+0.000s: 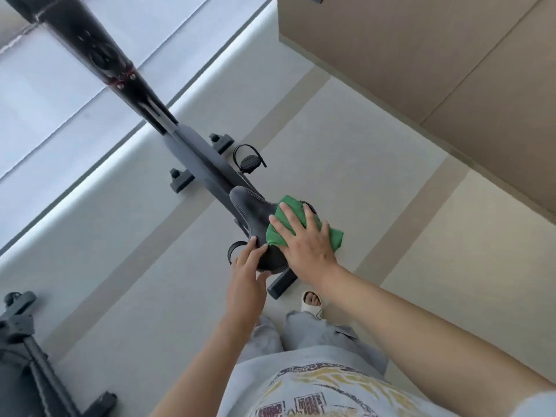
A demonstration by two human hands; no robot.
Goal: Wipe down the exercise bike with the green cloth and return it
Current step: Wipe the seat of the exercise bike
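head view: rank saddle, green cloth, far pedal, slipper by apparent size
1. Saddle, largest, though partly under the cloth and hands.
2. Green cloth, partly under the right hand.
3. Far pedal and slipper look alike; both lie far below the camera, so no ranking.

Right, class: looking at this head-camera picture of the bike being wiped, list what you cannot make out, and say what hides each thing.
1. The rear of the saddle: covered by the green cloth and the right hand pressing it.
2. The handlebars: cut off by the top edge, above the bike's black post.
3. The near pedal: partly behind the left hand.
4. The grey equipment at bottom left: cut by the frame edge.
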